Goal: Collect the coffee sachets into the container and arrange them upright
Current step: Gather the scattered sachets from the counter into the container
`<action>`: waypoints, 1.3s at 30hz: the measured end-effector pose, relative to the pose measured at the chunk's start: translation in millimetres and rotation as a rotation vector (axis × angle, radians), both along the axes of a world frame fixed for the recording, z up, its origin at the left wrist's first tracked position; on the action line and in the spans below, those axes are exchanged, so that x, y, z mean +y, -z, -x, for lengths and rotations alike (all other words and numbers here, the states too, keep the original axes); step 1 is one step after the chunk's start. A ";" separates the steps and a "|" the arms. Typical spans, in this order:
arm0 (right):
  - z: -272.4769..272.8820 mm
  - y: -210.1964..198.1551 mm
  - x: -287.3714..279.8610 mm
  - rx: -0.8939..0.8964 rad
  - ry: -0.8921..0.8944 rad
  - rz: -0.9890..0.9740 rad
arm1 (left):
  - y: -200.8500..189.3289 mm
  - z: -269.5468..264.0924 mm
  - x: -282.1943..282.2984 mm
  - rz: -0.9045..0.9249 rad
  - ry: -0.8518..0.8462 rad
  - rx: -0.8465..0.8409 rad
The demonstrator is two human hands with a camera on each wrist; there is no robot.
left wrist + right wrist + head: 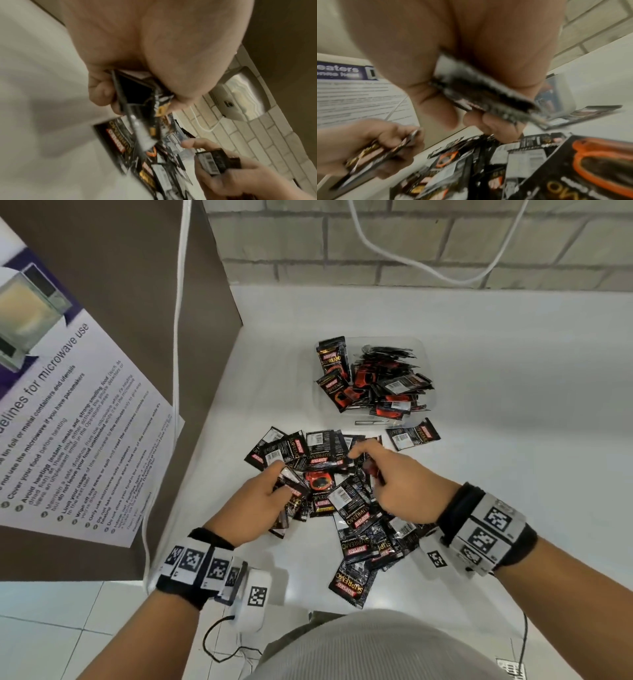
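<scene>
A heap of black-and-red coffee sachets [322, 474] lies on the white counter in front of me. Beyond it stands a clear plastic container [430, 398] holding several sachets, most lying jumbled, two leaning at its left side. One sachet [412, 434] lies alone just in front of the container. My left hand [270, 491] grips a small stack of sachets [137, 94] at the heap's left. My right hand [383, 474] pinches sachets [481, 89] over the heap's right part. Both hands hover low over the heap.
A brown panel [137, 302] with a microwave-use notice [68, 422] walls the left side. A white cable [178, 337] runs down beside it. A brick wall [411, 241] with another cable closes the back. The counter's front edge [239, 604] is near my body.
</scene>
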State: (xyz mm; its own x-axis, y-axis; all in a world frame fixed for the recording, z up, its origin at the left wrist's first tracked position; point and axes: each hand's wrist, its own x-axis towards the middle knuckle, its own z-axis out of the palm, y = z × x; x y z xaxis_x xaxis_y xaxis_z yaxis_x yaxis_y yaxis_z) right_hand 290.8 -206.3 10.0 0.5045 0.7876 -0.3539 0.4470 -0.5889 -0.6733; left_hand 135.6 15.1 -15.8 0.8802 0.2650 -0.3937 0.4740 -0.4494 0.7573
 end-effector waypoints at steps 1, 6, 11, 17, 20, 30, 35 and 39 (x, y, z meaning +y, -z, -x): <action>3.9 1.0 2.6 -0.026 -0.037 0.035 | 1.1 -2.8 -3.8 0.007 -0.028 0.019; 15.2 15.1 10.8 -0.226 -0.233 0.272 | 4.8 -19.7 -18.7 -0.173 -0.032 -0.021; 10.5 15.5 13.6 -0.249 -0.183 0.266 | 14.2 -27.9 -23.5 -0.375 -0.055 -0.063; 5.3 21.7 8.3 -0.260 -0.138 0.166 | 15.6 -30.1 -17.0 -0.498 0.046 -0.022; 2.1 23.8 3.6 -0.261 -0.133 0.112 | 13.6 -31.5 -27.0 -0.608 0.122 -0.004; 5.7 23.4 -0.3 -0.213 -0.162 0.119 | 13.5 -37.5 -38.8 -0.653 0.163 0.048; 6.5 20.6 -1.0 -0.143 -0.206 0.106 | 15.5 -34.1 -40.8 -0.651 0.146 0.042; 5.2 19.3 0.6 -0.160 -0.224 0.084 | 18.6 -33.0 -43.2 -0.648 0.155 0.026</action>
State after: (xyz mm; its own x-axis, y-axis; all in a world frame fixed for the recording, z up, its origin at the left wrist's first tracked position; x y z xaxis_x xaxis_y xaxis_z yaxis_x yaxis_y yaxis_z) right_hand 285.6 -205.7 -9.4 0.3761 0.8569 -0.3525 0.6686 -0.5144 -0.5370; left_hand 168.7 -28.1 -34.4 0.9196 0.3262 -0.2189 0.3816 -0.8743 0.3001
